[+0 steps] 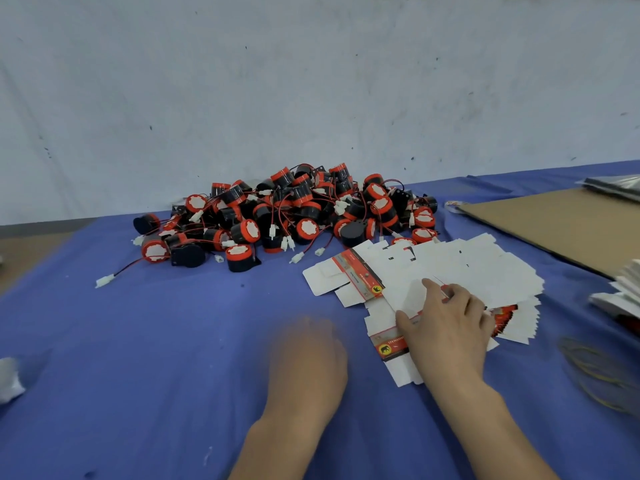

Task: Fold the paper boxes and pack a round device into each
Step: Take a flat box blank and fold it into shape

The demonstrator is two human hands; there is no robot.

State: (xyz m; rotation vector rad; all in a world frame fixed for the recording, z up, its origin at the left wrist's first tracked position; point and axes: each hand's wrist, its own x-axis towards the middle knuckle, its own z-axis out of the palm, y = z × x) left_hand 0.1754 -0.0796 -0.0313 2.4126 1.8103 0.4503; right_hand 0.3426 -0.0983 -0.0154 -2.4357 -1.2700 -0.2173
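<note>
We press our nearer right hand (446, 327), fingers (431, 285) straight, on flat white-and-red paper boxes (485, 268); left hand (308, 355) blurred, grip unclear.

A scuffed, speckled white wall (311, 81) stands behind a wide blue cloth (138, 341), evenly lit.

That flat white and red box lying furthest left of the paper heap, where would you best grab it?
I'd pinch the white end flaps of the flat white-and-red paper box blank, coming from the left. They jut free over the blue cloth, while its right side meets the other blanks.
</note>
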